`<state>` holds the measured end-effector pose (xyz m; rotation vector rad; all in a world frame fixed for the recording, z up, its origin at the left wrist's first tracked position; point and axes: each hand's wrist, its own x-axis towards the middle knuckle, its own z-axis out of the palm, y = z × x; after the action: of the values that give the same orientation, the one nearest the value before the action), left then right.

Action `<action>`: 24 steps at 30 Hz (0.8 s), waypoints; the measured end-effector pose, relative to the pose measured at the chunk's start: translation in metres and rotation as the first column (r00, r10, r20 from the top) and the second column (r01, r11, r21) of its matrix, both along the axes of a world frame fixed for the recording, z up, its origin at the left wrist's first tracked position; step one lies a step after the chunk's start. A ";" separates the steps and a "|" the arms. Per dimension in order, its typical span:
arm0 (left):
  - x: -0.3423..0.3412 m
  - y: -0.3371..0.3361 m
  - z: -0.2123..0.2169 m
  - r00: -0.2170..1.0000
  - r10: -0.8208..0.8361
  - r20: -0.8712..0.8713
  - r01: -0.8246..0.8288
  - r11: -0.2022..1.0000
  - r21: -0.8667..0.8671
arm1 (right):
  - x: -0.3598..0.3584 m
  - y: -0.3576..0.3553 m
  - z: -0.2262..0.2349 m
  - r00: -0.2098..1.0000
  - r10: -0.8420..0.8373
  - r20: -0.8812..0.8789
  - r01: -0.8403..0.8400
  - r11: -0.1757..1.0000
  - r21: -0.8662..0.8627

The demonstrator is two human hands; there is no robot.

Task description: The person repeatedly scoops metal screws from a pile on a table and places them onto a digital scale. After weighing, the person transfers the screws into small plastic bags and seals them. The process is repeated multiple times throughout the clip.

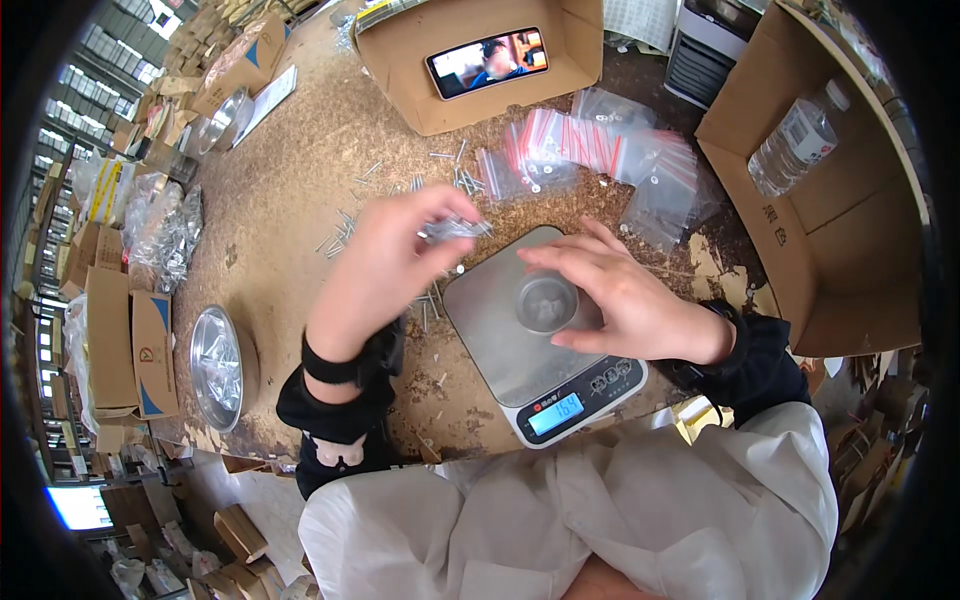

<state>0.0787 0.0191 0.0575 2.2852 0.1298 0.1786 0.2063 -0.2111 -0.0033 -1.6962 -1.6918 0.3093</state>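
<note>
Fingers of the left hand point(385, 265) pinch, seemingly, nails point(455, 229) beside the scale point(500, 355).

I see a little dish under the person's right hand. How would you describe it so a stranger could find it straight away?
Start at the brown worktable and find the flat silver kitchen scale with a lit blue display, right in front of the person. On its platform sits a small round clear cup, partly cupped by the right hand. Unlike the larger metal bowl at the table's left edge, it is tiny, see-through and on the scale.

Small clear cup point(545, 302) upright on scale point(500, 350)
</note>
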 end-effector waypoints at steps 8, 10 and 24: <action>0.006 -0.056 -0.010 0.931 -0.332 0.153 0.323 0.943 0.079 | -0.002 -0.001 -0.013 0.998 -0.028 -0.061 0.034 0.995 0.095; 0.000 -0.060 -0.009 0.940 -0.307 0.149 0.291 0.949 0.121 | -0.001 -0.001 -0.010 0.996 -0.037 -0.076 0.042 0.997 0.067; -0.025 0.078 -0.060 0.958 0.285 0.023 -0.237 0.747 0.621 | 0.003 0.001 0.014 0.999 0.003 0.043 -0.012 0.974 0.226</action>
<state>0.0536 0.0970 -0.0023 2.9324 0.5000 0.3215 0.2089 -0.2100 0.0105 -1.5382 -1.6946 0.0799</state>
